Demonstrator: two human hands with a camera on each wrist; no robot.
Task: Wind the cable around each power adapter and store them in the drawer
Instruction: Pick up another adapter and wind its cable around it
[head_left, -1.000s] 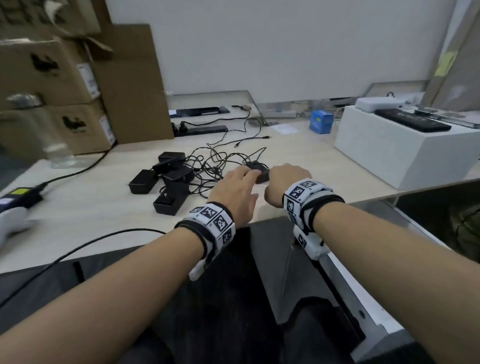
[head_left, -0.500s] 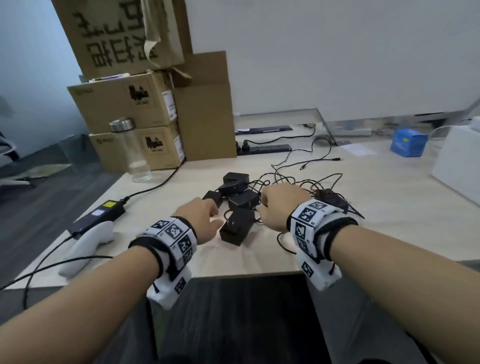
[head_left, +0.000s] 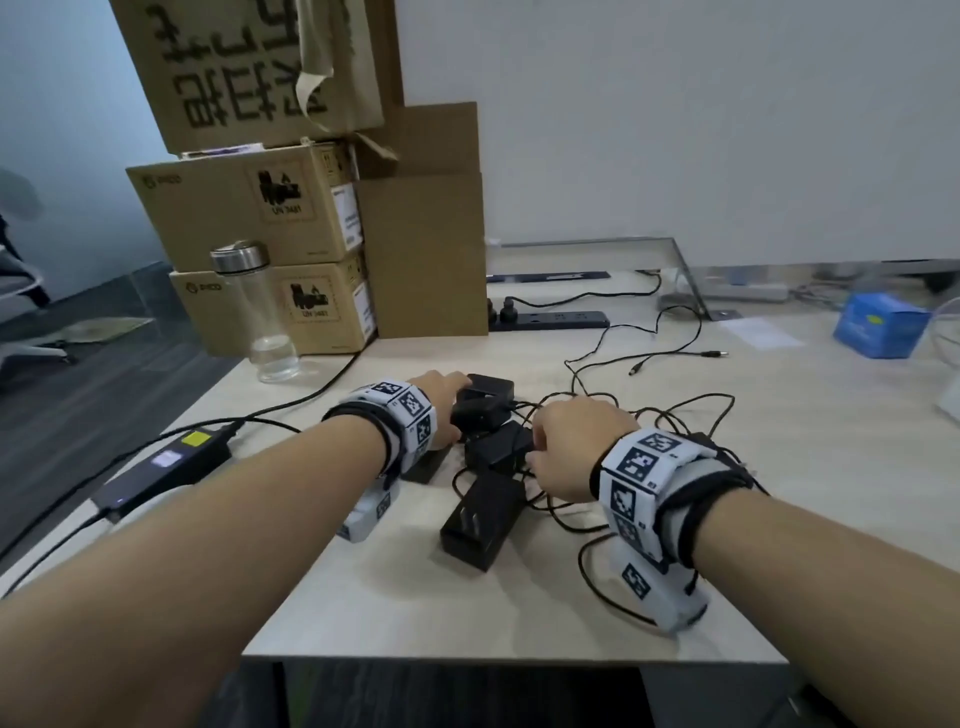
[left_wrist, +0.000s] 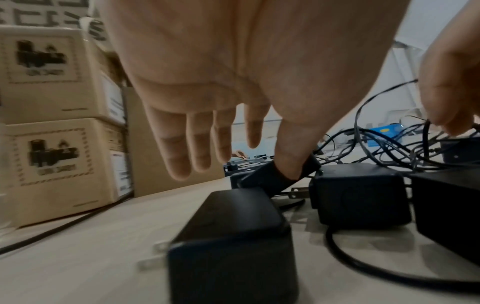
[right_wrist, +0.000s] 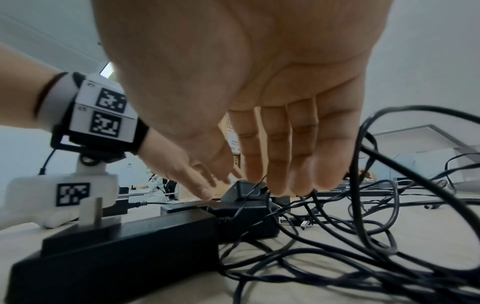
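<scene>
- Black power adapters (head_left: 485, 452) lie bunched in a tangle of thin black cables (head_left: 649, 415) near the middle of the pale wooden worktop (head_left: 779, 493), seen from the head camera. The left hand (head_left: 441, 410) reaches over the far adapters; the right hand (head_left: 566, 452) sits at the edge of the tangle, just beside them. One adapter (head_left: 480, 519) lies nearer the front edge, prongs up. Cardboard boxes (head_left: 260, 249) and a clear bottle (head_left: 260, 312) stand at the far left corner, a power strip (head_left: 550, 318) along the back, a blue box (head_left: 878, 325) at the far right.
- Left wrist view: the left hand (left_wrist: 221, 82) is released, fingers (left_wrist: 182, 152) straight and spread above the worktop (left_wrist: 78, 257), while the thumb (left_wrist: 291, 156) presses on a tilted adapter (left_wrist: 267, 179). Another adapter (left_wrist: 233, 246) lies close below.
- Right wrist view: the right hand (right_wrist: 259, 92) is released too, fingers (right_wrist: 283, 160) straight and together above the cables (right_wrist: 337, 257), grasping nothing. A long adapter (right_wrist: 116, 257) lies in front.
</scene>
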